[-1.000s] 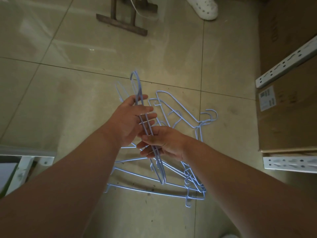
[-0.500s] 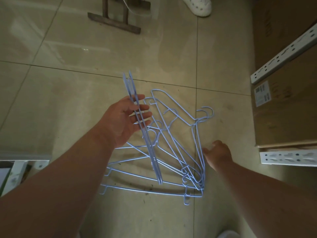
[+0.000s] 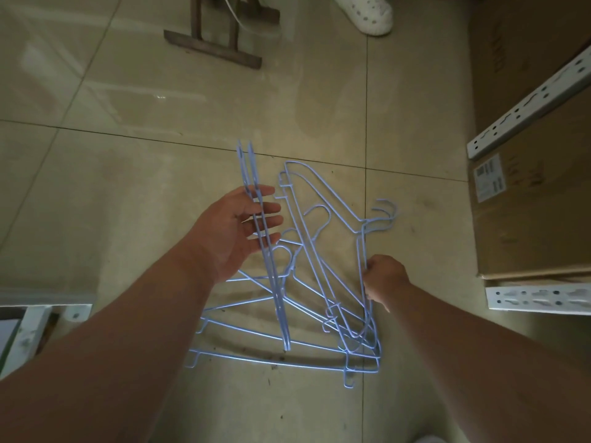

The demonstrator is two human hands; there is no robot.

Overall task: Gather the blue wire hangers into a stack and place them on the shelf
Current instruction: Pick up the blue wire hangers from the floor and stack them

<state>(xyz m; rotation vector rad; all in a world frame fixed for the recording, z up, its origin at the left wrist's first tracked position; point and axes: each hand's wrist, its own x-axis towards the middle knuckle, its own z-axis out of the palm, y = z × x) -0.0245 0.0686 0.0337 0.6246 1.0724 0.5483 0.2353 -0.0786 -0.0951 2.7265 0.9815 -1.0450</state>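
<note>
Head view: gathering step, second pick under way

Head view. Blue wire hangers lay in a loose tangle [image 3: 319, 298] on the tiled floor [image 3: 128, 187], between the two forearms. Left hand [image 3: 235, 228] was raised above the pile, palm turned inward, fingers spread and only loosely curled; a thin bundle of hangers [image 3: 267, 251] stood on edge against those fingers [image 3: 268, 207]. Looked like two hangers, count not certain. Bundle's upper end reached past the fingertips; its lower end hung over the pile.

Right hand [image 3: 383, 278] was down at the right edge of the tangle, fingers clenched round the long wire of the rightmost hanger [image 3: 364, 251]. That hanger's hook [image 3: 385, 215] pointed away from the person. Whether the grip took one wire or two, could not tell: strands ran close together there.

Off right: cardboard boxes [image 3: 527, 203] and perforated white shelf rails [image 3: 537, 297]. No open shelf surface visible. Wooden stand [image 3: 217, 46] and a white shoe [image 3: 367, 14] at top of frame, well apart from the work.

Judgement: collecting stage, early; most hangers remained on the floor. Next move would call for lifting the gripped hanger free without dragging neighbours hooked into it at the lower right corner, then turning it to lie parallel with the left hand's bundle. Left fingers would need to close firmer to keep the stack.
</note>
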